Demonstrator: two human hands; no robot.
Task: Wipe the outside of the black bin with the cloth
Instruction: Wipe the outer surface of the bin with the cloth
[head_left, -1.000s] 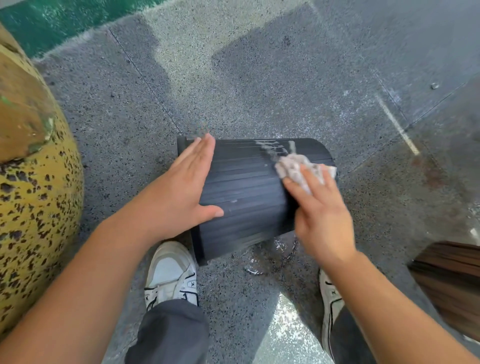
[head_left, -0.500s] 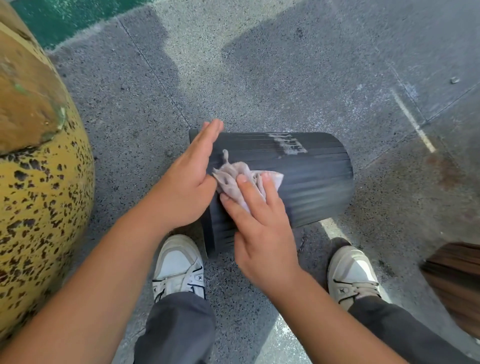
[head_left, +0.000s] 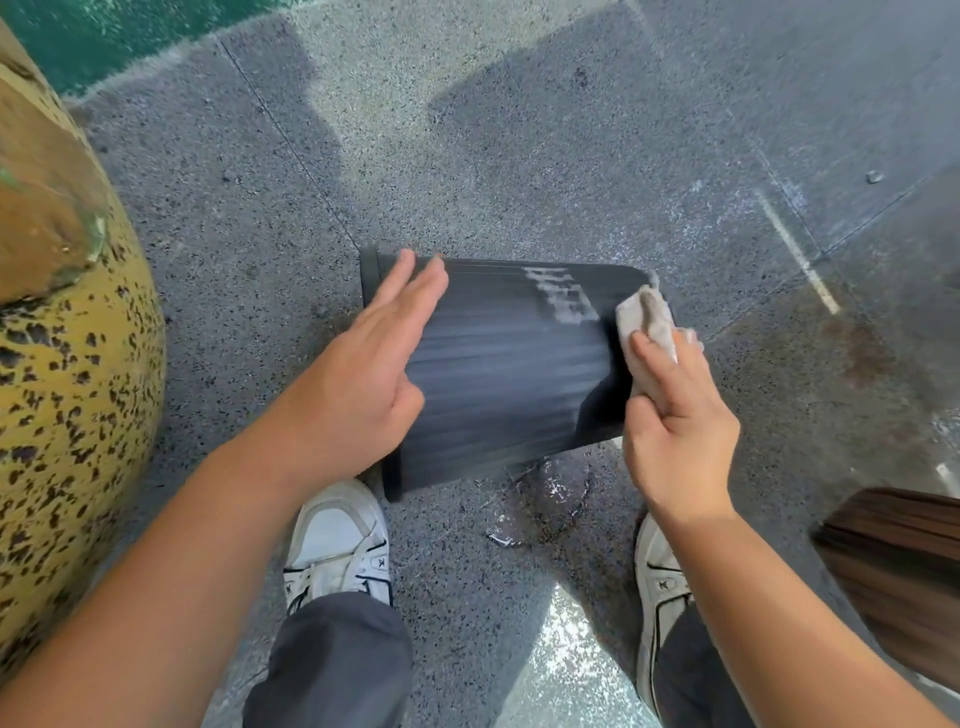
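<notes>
The black ribbed bin (head_left: 506, 369) lies on its side on the grey speckled floor, rim end to the left, base end to the right. A pale smear marks its upper side. My left hand (head_left: 369, 374) rests flat on the bin near the rim, fingers together and stretched out, holding nothing. My right hand (head_left: 675, 415) presses a crumpled grey-white cloth (head_left: 647, 319) against the bin's right end with its fingers. The far side of the bin is hidden.
A large yellow rounded object with dark speckles (head_left: 62, 405) fills the left edge. A brown slatted thing (head_left: 898, 566) sits at the lower right. My two white shoes (head_left: 337, 545) stand just below the bin, beside a wet ring (head_left: 545, 499) on the floor.
My right hand has swept the cloth from the bin's left part, beside my left hand, across to its right end. My left hand stayed on the rim end.
</notes>
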